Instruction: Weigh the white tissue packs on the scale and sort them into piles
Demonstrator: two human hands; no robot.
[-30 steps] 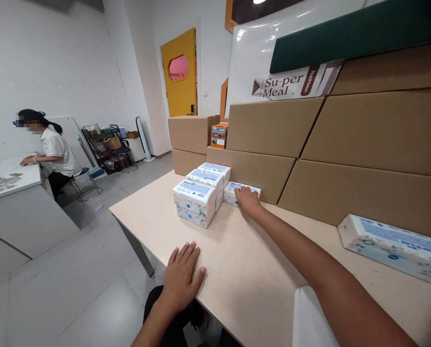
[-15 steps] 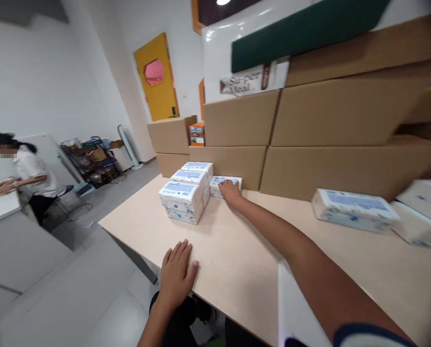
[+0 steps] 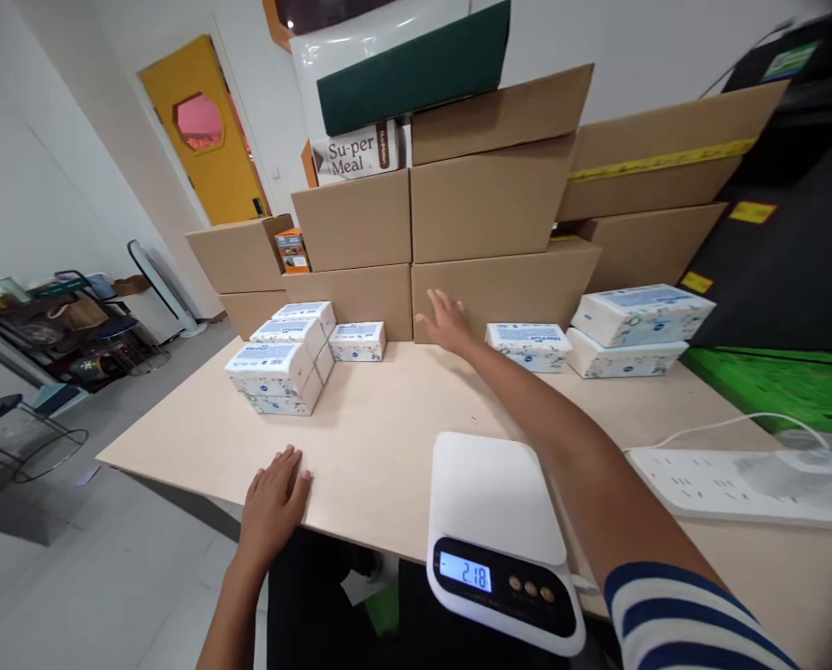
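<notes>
My right hand (image 3: 448, 322) is off the table surface in front of the cardboard boxes, fingers apart and holding nothing. To its right sits a white tissue pack (image 3: 528, 346); to its left, a single tissue pack (image 3: 357, 341) stands beside a stacked group of tissue packs (image 3: 269, 372). Farther right, two more tissue packs (image 3: 643, 316) lie one on the other. My left hand (image 3: 275, 498) rests flat at the table's front edge, fingers stretched out. Between my arms a white kitchen scale (image 3: 496, 502) shows 2.18 on its lit display, with nothing on its plate.
Cardboard boxes (image 3: 482, 209) form a wall along the back of the table (image 3: 381, 437). A white power strip (image 3: 744, 484) with a plugged-in cable lies at the right, near a green surface (image 3: 730, 386). A yellow door (image 3: 203, 130) stands beyond.
My right hand has let go of the single tissue pack beside the stack and moved right. The view has swung right, bringing the scale and power strip into sight. My left hand stays on the table edge.
</notes>
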